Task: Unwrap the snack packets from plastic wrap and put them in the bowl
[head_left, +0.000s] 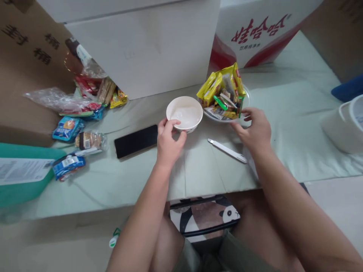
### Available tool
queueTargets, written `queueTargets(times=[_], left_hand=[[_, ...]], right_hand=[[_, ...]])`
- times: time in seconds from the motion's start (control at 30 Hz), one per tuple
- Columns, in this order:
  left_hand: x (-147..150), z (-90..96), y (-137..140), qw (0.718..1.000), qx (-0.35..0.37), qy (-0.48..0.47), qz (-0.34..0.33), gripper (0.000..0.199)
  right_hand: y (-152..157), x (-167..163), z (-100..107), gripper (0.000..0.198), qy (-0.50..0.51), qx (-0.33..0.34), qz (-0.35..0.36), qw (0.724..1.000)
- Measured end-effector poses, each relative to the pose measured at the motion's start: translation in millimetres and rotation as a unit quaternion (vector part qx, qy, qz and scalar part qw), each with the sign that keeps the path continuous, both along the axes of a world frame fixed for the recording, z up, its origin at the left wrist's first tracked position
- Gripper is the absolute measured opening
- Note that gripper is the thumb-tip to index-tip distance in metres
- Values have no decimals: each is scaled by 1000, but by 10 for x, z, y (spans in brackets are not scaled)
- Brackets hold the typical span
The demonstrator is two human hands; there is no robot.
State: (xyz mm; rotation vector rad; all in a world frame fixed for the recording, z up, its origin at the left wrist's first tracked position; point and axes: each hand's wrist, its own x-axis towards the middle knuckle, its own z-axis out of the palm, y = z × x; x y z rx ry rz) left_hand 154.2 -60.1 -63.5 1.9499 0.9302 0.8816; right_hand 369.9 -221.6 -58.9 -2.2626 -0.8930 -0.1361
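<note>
My left hand (169,143) has its fingers over the near rim of a white paper bowl (185,109) and its thumb against the outside wall. Only a pale, shiny bottom shows inside that bowl. To its right stands a clear round bowl (247,99) heaped with yellow snack packets (217,88) and other wrappers. My right hand (253,128) grips this second bowl at its near right edge, thumb below and fingers at the side. Between my forearms lies a slim white utility knife (227,150). A black phone (136,141) rests just left of my left hand.
Packaged snacks (69,128) lie at the left, beside a green container (28,173). White cartons (141,53) and a red-and-white box (255,37) line the back. A white bucket (344,124) stands at the right. Below the table edge is a panda-print stool or bag (204,217).
</note>
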Motion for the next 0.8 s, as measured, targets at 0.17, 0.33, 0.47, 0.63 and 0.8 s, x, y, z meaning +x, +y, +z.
queueTargets(times=[0.17,0.33,0.47,0.63,0.8], left_hand=[[35,-18,20,1000,13,-4,4,20],[110,-35,-23,1000,6,-5,-6,22],[195,-37,-87,1000,-10,-16,-18,22],[325,-18,-151,997,-54,-37,-38,21],[606,45,-265,994,-87,-37,-48,20]], right_hand=[[-93,57,67,31,-15,-32,-25,999],[-347,270,141,35,3,-55,-97,994],[-519,547,236,39,42,-60,-174,982],[-528,932,358,34,106,-66,-243,962],[-398,1384,364,35,112,-65,-266,955]])
